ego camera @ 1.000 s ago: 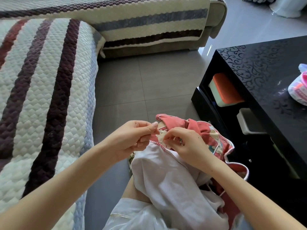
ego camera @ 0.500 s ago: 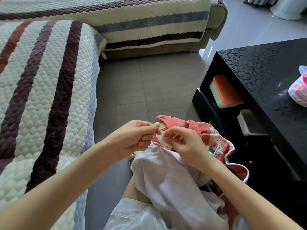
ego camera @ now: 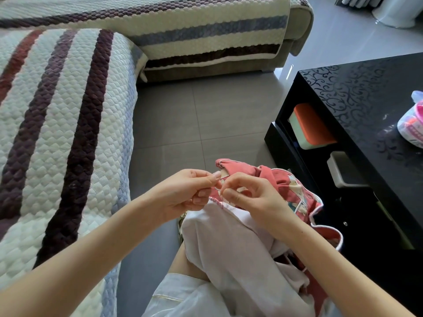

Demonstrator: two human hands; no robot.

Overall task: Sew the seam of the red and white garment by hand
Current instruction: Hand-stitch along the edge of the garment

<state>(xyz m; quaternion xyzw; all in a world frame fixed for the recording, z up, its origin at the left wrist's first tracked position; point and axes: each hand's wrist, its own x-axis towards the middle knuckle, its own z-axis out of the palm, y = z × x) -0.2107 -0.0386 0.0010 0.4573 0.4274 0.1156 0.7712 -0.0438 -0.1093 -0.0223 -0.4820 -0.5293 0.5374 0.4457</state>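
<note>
The red and white garment [ego camera: 231, 234] lies bunched over my lap, white lining up, red printed fabric at the far side. A stitched pink seam [ego camera: 216, 200] runs along its near edge. My left hand [ego camera: 187, 191] pinches the fabric edge just left of the seam between thumb and fingers. My right hand [ego camera: 249, 195] is curled over the seam, fingertips pinched together as if on a needle, which is too small to make out. A thin thread shows between the two hands.
A quilted striped sofa cover [ego camera: 57, 133] fills the left. A black coffee table [ego camera: 366, 106] stands to the right, with an orange-lidded box [ego camera: 311, 126] on its shelf and a plastic bag of items [ego camera: 412, 124] on top. Grey floor tiles lie ahead.
The view has shifted slightly. My right hand's fingertips have moved a little left along the seam toward my left thumb; both hands keep hold of the garment.
</note>
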